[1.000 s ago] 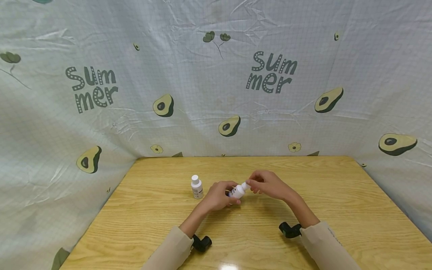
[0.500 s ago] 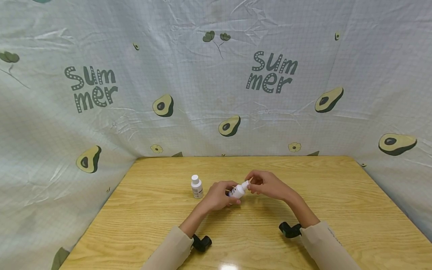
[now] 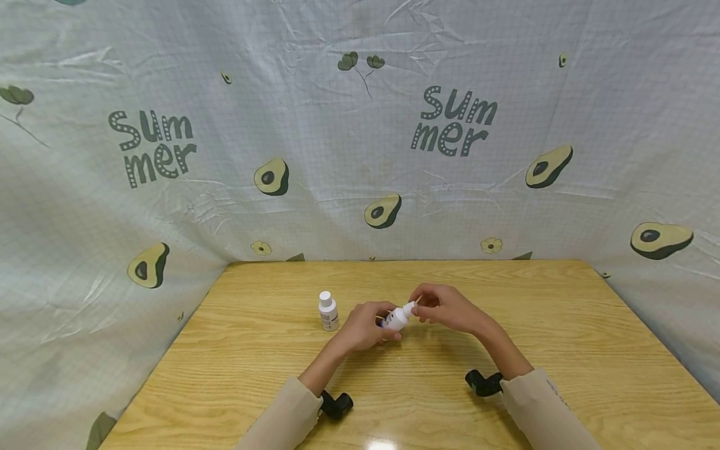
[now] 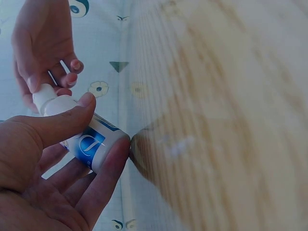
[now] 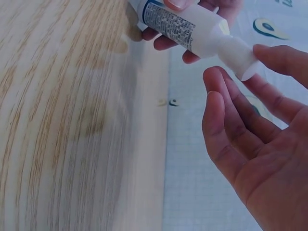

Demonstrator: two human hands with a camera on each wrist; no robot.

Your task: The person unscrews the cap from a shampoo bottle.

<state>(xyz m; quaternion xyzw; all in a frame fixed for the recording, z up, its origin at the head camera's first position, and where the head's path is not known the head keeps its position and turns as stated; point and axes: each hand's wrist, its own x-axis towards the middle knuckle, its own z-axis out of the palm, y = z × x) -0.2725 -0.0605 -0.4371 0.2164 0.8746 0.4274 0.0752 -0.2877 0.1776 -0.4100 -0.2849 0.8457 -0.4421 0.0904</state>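
Observation:
A small white bottle with a blue label leans toward the right, its body held by the left hand. In the left wrist view, the thumb lies over the bottle and the other fingers curl beneath it. The right hand pinches the bottle's white cap between thumb and index finger, while its other fingers curl loosely below. The cap sits on the bottle's neck. Left of the hands, a second white bottle stands upright with its cap on.
A wooden table lies under both hands. Behind it hangs a pale cloth printed with avocados and lettering. Black wrist devices show at the left cuff and the right cuff.
The right hand's fingers have shifted slightly on the cap, uncovering more of it than a second ago. Left hand, held bottle and standing bottle keep their places.

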